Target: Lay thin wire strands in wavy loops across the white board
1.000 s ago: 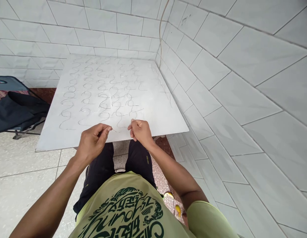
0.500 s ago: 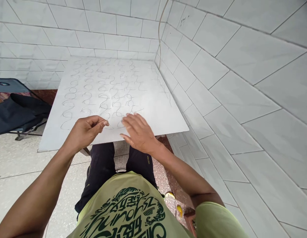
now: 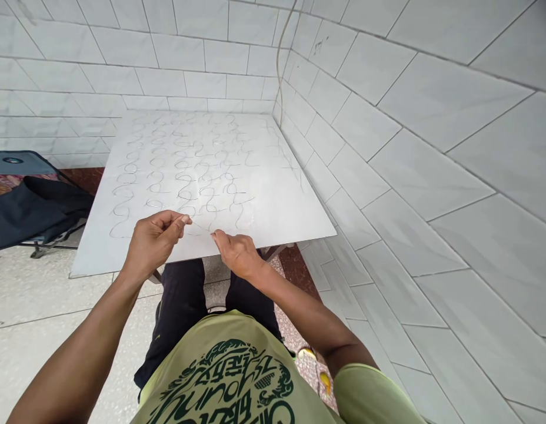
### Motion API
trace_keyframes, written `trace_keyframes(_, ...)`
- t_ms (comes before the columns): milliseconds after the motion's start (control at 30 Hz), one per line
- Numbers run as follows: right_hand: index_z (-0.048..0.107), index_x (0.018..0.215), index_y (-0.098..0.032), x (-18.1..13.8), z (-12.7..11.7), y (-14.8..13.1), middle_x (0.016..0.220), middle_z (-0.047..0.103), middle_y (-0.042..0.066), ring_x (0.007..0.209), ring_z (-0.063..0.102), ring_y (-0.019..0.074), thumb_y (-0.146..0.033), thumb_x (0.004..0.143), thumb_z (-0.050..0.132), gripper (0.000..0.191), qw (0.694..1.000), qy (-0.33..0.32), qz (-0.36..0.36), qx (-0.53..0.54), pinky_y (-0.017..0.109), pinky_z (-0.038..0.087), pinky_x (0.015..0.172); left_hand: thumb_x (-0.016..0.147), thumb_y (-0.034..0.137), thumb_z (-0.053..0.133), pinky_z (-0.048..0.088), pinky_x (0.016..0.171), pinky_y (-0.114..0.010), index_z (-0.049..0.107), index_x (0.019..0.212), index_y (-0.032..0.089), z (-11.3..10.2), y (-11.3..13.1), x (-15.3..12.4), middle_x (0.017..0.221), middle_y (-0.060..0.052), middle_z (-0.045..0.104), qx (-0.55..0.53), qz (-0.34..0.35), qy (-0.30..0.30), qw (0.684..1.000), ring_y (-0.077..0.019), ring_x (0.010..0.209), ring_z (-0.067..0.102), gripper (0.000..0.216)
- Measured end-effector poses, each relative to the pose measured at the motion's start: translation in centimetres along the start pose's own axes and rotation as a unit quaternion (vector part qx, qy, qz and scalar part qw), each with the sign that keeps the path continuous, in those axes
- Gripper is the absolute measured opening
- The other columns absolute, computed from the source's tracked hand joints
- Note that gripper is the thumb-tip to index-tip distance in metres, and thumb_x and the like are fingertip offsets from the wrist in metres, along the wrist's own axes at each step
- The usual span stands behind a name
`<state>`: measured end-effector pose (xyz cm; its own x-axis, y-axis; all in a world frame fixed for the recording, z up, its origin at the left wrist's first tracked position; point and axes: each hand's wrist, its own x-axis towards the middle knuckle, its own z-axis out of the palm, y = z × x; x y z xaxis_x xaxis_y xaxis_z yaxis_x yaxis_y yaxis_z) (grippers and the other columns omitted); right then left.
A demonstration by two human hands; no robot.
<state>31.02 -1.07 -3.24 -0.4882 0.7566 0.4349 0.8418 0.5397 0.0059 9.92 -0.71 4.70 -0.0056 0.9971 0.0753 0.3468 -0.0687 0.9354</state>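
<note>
My left hand (image 3: 155, 240) is closed in a pinch above the near edge of a white board (image 3: 286, 218), thumb against forefinger. Whatever lies between those fingertips is too fine to make out. To its right, my right hand (image 3: 238, 252) has its fingers bent and drawn together, the tips pointing towards the left hand; any thing in them is hidden or too thin to see. A small gap separates the two hands. Thin dark curly strands (image 3: 188, 187), like hairs or threads, lie across the board in rows, several of them just beyond my fingers.
White tiled walls (image 3: 414, 147) meet the board's back and right sides. A cable (image 3: 279, 65) runs down the corner. On the left stands a dark folding chair (image 3: 39, 203). My legs (image 3: 182, 291) are under the near edge, and a yellow item (image 3: 325, 383) lies on the floor.
My right hand has gone from spread and flat over the board to fingers bent together, lower and nearer the edge. The left hand keeps its pinch. The view has tilted slightly.
</note>
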Motion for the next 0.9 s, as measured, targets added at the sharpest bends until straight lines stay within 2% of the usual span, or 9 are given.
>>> trace_keyframes(100, 0.061, 0.127, -0.011, -0.9, 1.1, -0.1, 0.072, 0.071, 0.004, 0.056, 0.062, 0.0161, -0.026, 0.112, 0.039, 0.03, 1.0, 0.008, 0.013, -0.001, 0.031, 0.037, 0.055, 0.087, 0.053, 0.07, 0.03, 0.049, -0.026, 0.073, 0.088, 0.021, -0.2, 0.0, 0.3, 0.068, 0.001, 0.056, 0.004, -0.011, -0.003, 1.0, -0.0125, 0.054, 0.042, 0.032)
trace_keyframes(167, 0.059, 0.129, -0.011, -1.5, 1.4, -0.1, 0.072, 0.071, 0.004, 0.058, 0.063, 0.0163, -0.025, 0.111, 0.04, 0.029, 1.0, 0.003, 0.02, 0.003, 0.03, 0.039, 0.057, 0.087, 0.054, 0.071, 0.03, 0.049, -0.026, 0.074, 0.088, 0.021, -0.2, -0.1, 0.4, 0.067, 0.001, 0.055, -0.001, -0.016, -0.007, 1.0, -0.0121, 0.055, 0.042, 0.033)
trace_keyframes(400, 0.063, 0.106, -0.016, -3.6, 1.3, 0.5, 0.065, 0.067, 0.003, 0.059, 0.065, 0.0167, -0.025, 0.111, 0.038, 0.027, 1.0, 0.0, 0.004, 0.014, 0.028, 0.04, 0.059, 0.085, 0.053, 0.074, 0.027, 0.049, -0.025, 0.075, 0.087, 0.02, -0.9, -0.7, 0.9, 0.063, 0.002, 0.052, -0.033, -0.018, -0.05, 0.998, -0.0107, 0.052, 0.038, 0.033)
trace_keyframes(467, 0.062, 0.104, -0.015, -4.2, 1.4, 0.7, 0.062, 0.066, 0.003, 0.056, 0.064, 0.0166, -0.022, 0.11, 0.04, 0.024, 1.0, -0.003, 0.015, 0.013, 0.028, 0.039, 0.058, 0.084, 0.051, 0.076, 0.028, 0.049, -0.025, 0.075, 0.086, 0.02, -1.3, -0.9, 1.3, 0.063, 0.002, 0.052, -0.047, -0.017, -0.036, 0.998, -0.0107, 0.053, 0.039, 0.032)
trace_keyframes(567, 0.062, 0.094, -0.016, -5.3, 1.1, 1.1, 0.055, 0.062, 0.001, 0.049, 0.059, 0.0152, -0.019, 0.108, 0.041, 0.025, 0.999, -0.009, 0.033, 0.008, 0.028, 0.035, 0.053, 0.084, 0.05, 0.077, 0.028, 0.05, -0.025, 0.076, 0.085, 0.02, -2.2, -1.2, 2.0, 0.064, 0.001, 0.053, -0.067, -0.017, 0.017, 0.997, -0.0108, 0.056, 0.041, 0.03)
trace_keyframes(667, 0.062, 0.085, -0.016, -6.6, -0.2, 1.9, 0.053, 0.061, 0.001, 0.046, 0.056, 0.0152, -0.024, 0.108, 0.042, 0.031, 0.998, 0.012, 0.055, 0.009, 0.029, 0.032, 0.052, 0.082, 0.05, 0.079, 0.028, 0.049, -0.025, 0.077, 0.084, 0.021, -3.4, -1.2, 2.4, 0.064, 0.001, 0.052, -0.054, -0.019, 0.027, 0.998, -0.0106, 0.055, 0.04, 0.029)
trace_keyframes(733, 0.065, 0.093, -0.014, -6.8, -1.8, 2.5, 0.061, 0.066, 0.004, 0.052, 0.059, 0.0165, -0.029, 0.108, 0.044, 0.03, 0.995, 0.053, 0.082, 0.022, 0.029, 0.036, 0.055, 0.083, 0.052, 0.077, 0.027, 0.048, -0.026, 0.077, 0.086, 0.022, -4.0, -1.1, 2.5, 0.062, 0.002, 0.049, -0.02, -0.014, -0.002, 1.0, -0.0105, 0.054, 0.038, 0.03)
trace_keyframes(833, 0.064, 0.116, -0.01, -5.3, -4.6, 2.6, 0.089, 0.075, 0.012, 0.078, 0.068, 0.0212, -0.032, 0.108, 0.047, 0.029, 0.987, 0.111, 0.091, 0.077, 0.032, 0.047, 0.074, 0.085, 0.055, 0.074, 0.027, 0.049, -0.025, 0.078, 0.089, 0.022, -4.0, -0.8, 2.3, 0.061, 0.002, 0.048, 0.031, 0.01, -0.043, 0.999, -0.0111, 0.054, 0.038, 0.033)
trace_keyframes(900, 0.063, 0.12, -0.011, -3.3, -6.0, 1.9, 0.102, 0.075, 0.016, 0.096, 0.068, 0.0259, -0.036, 0.109, 0.046, 0.032, 0.988, 0.1, 0.073, 0.093, 0.038, 0.048, 0.089, 0.086, 0.056, 0.072, 0.029, 0.051, -0.026, 0.077, 0.089, 0.022, -3.4, -0.4, 2.1, 0.061, 0.002, 0.049, 0.049, 0.028, -0.058, 0.997, -0.0118, 0.055, 0.04, 0.034)
